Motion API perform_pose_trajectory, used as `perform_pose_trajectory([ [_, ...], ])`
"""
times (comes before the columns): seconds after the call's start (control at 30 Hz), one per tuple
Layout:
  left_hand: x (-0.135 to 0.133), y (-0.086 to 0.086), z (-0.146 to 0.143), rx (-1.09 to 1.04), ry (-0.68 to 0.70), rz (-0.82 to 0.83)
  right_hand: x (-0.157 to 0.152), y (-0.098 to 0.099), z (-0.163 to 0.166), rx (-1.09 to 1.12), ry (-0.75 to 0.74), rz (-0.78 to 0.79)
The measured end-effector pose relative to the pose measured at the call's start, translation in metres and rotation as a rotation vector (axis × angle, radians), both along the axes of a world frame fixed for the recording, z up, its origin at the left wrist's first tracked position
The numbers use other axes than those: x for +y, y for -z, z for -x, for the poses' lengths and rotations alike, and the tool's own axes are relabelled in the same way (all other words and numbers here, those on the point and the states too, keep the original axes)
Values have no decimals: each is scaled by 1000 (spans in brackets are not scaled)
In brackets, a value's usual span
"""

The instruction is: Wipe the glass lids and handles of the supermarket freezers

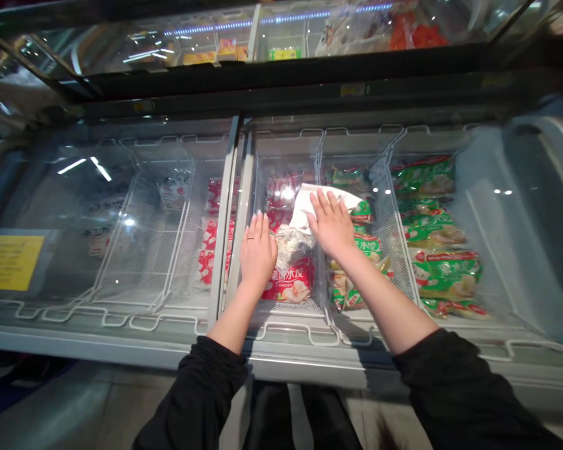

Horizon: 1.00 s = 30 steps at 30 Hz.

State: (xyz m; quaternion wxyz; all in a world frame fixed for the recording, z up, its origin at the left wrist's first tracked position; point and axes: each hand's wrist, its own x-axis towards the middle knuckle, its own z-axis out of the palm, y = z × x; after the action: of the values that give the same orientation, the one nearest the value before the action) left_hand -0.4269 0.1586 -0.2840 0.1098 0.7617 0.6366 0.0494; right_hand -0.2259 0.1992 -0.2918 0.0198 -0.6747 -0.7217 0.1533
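Observation:
My left hand (258,250) lies flat, fingers together and stretched out, on the glass lid (281,156) of a chest freezer, close to the lid's grey frame edge (241,206). My right hand (331,222) is spread flat on a white cloth (304,203) that it presses against the same glass. Under the glass, wire baskets hold red frozen food bags (288,284) below my hands and green bags (443,269) to the right.
A second sliding glass lid (122,206) covers the left half, with a yellow label (12,262) at its left end. Another freezer (309,31) stands behind. The freezer's front rail (122,350) runs along the near side above the floor.

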Motion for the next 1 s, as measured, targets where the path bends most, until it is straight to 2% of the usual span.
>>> perform_pose_trajectory([
  [0.1, -1, 0, 2, 25, -5, 4, -33, -1, 27, 71, -168, -79],
  [0.2, -1, 1, 2, 36, -8, -1, -40, 3, 37, 90, -262, -129],
  [0.27, -2, 3, 1, 33, -10, -9, -22, 7, 34, 82, -294, -131],
  [0.33, -2, 3, 2, 26, -8, -21, 10, 11, 31, 67, -288, -108],
  [0.47, -2, 4, 3, 5, -17, -27, 71, 18, 33, 55, -163, -50],
  [0.57, -1, 5, 3, -13, -27, -15, 79, 21, 44, 73, -82, -56],
  [0.67, -1, 6, 4, -42, -29, -14, 42, 16, 54, 80, -84, -85],
  [0.87, -2, 5, 5, -79, -7, -10, -86, -3, 42, 1, -116, -128],
  [0.93, -1, 4, 5, -79, -14, -7, -110, -5, 30, -35, -73, -136],
  [1.0, -1, 3, 5, -85, -18, 1, -115, -5, 18, -69, -8, -136],
])
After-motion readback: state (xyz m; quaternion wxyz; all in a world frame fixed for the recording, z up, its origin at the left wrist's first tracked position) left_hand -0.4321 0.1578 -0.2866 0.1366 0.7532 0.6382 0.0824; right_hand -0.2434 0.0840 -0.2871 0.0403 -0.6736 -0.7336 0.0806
